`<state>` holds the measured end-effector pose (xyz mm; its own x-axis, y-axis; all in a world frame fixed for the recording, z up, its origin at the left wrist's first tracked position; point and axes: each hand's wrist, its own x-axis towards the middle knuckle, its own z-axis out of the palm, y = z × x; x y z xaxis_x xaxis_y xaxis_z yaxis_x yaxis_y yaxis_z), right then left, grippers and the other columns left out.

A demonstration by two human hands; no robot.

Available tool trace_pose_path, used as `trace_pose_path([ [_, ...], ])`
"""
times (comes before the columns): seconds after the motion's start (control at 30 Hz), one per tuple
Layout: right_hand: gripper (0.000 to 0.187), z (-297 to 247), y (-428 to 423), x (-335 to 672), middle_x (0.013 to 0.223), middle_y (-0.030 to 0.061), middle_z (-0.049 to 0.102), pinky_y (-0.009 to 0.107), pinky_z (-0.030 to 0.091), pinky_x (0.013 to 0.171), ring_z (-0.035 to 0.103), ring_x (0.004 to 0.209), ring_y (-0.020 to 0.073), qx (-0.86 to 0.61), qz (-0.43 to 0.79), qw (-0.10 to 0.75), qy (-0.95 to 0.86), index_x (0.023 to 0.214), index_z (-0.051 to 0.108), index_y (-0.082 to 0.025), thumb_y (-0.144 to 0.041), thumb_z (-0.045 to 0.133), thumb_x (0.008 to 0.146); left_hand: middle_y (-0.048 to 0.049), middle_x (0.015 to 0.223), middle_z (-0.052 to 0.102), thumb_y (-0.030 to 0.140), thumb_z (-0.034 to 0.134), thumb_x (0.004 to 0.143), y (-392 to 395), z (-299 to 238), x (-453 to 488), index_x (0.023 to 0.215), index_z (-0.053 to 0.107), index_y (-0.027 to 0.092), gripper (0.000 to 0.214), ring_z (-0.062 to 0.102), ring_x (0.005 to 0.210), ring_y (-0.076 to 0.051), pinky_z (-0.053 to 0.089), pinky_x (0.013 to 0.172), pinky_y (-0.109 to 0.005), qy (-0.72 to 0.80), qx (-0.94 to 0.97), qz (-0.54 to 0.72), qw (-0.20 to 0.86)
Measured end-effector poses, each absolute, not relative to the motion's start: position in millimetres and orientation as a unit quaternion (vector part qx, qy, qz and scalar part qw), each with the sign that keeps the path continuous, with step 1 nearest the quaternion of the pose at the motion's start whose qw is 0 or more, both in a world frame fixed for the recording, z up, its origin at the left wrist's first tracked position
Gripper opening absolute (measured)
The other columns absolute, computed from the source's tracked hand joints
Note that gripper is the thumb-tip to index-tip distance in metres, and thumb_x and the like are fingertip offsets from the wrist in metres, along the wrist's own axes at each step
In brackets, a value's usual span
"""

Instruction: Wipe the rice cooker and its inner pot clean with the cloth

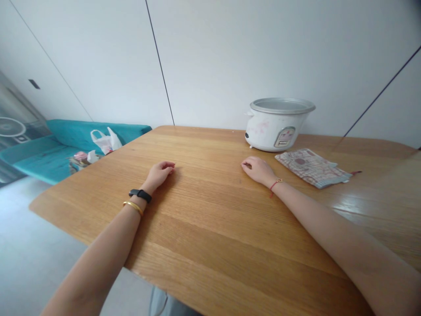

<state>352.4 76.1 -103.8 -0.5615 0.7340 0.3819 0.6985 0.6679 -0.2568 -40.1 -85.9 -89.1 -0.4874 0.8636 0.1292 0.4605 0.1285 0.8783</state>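
Observation:
My left hand [161, 174] rests on its side on the wooden table [197, 210], its fingers curled loosely together with nothing visible in them. A black band and a gold bangle circle that wrist. Farther right, my right hand [257, 169] lies on the table too, fingers curled in towards the thumb and nothing seen in the grip. It touches only the tabletop. Just behind it stands a white rice cooker [276, 125], lidless, its control panel facing me. To the right of that hand a patterned cloth [311, 166] lies flat and folded.
A teal sofa [42, 160] stands beyond the table's left side, with a white plastic bag [107, 141] and other small items on it or near it. Pale wall panels [204, 61] rise behind the table. A round fan [11, 126] is at the far left.

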Motion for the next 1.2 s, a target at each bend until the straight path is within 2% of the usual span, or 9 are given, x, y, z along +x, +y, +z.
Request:
trace_pose_path([
  [0.23, 0.022, -102.8, 75.6, 351.9, 0.11, 0.0076, 0.076, 0.034, 0.05, 0.094, 0.067, 0.105, 0.0227, -0.407, 0.036, 0.227, -0.884, 0.095, 0.075, -0.021, -0.024, 0.054, 0.097, -0.0095, 0.103, 0.08, 0.039, 0.063, 0.074, -87.4, -85.9, -36.8, 0.101, 0.077, 0.017, 0.037, 0.073, 0.103, -0.028, 0.054, 0.1, -0.04, 0.742, 0.502, 0.412, 0.166],
  [0.47, 0.023, -102.9, 75.1, 351.4, 0.111, 0.0082, 0.076, 0.035, 0.05, 0.092, 0.068, 0.104, 0.0236, -0.409, 0.034, 0.226, -0.883, 0.096, 0.075, -0.019, -0.024, 0.053, 0.098, -0.0092, 0.112, 0.08, 0.041, 0.06, 0.078, -87.9, -83.4, -36.0, 0.102, 0.077, 0.018, 0.038, 0.072, 0.108, -0.029, 0.052, 0.101, -0.04, 0.751, 0.523, 0.375, 0.147],
  [0.8, 0.021, -103.9, 76.7, 351.2, 0.111, 0.0078, 0.076, 0.035, 0.049, 0.095, 0.067, 0.105, 0.0227, -0.406, 0.035, 0.229, -0.884, 0.097, 0.076, -0.021, -0.024, 0.055, 0.098, -0.0091, 0.112, 0.08, 0.046, 0.06, 0.079, -87.6, -85.5, -37.1, 0.102, 0.078, 0.019, 0.04, 0.071, 0.109, -0.03, 0.052, 0.101, -0.041, 0.75, 0.532, 0.366, 0.143],
  [1.2, 0.022, -104.2, 77.0, 350.7, 0.113, 0.0078, 0.076, 0.036, 0.049, 0.097, 0.067, 0.108, 0.0233, -0.408, 0.033, 0.226, -0.884, 0.099, 0.076, -0.021, -0.024, 0.055, 0.097, -0.0102, 0.113, 0.079, 0.044, 0.059, 0.08, -87.9, -85.8, -35.4, 0.104, 0.078, 0.018, 0.04, 0.072, 0.109, -0.03, 0.052, 0.103, -0.043, 0.75, 0.533, 0.363, 0.146],
])
